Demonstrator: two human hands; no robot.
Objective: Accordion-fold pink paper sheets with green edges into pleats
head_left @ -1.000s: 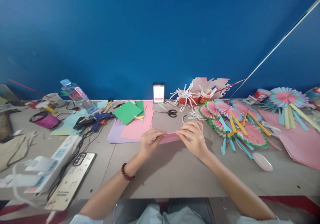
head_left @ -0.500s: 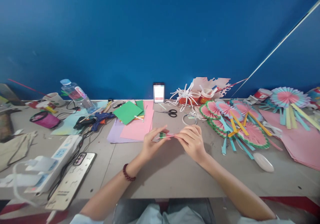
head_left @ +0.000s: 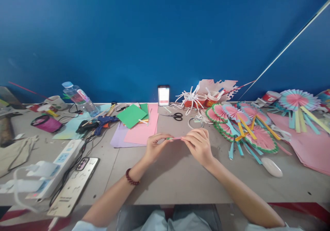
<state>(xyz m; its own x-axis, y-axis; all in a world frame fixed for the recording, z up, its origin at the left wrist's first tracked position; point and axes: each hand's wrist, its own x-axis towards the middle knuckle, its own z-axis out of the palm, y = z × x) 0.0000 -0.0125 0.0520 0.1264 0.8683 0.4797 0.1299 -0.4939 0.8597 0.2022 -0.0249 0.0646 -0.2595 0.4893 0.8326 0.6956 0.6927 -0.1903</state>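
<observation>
Between my two hands, above the middle of the table, is a narrow folded strip of pink and green paper (head_left: 176,138). The fingers of my left hand (head_left: 156,146) pinch its green end, and those fingers hide part of it. My right hand (head_left: 199,145) grips the pink end between thumb and fingertips. Beyond the hands lie black-handled scissors (head_left: 177,116) and a roll of tape (head_left: 195,123). A pile of pleated paper fans (head_left: 263,139), pink with green or blue edges, is to the right of my right hand.
Green paper squares (head_left: 132,115) lie on pink sheets (head_left: 140,134) at left of centre. A phone (head_left: 164,96) leans on the blue wall. Further left are a power strip (head_left: 60,164), another phone (head_left: 74,186) and a plastic bottle (head_left: 81,98). A white oval object (head_left: 271,167) lies at right.
The left end of the folded paper, fanned into several pleats before, is now pressed flat between my left fingers. My right hand has barely moved.
</observation>
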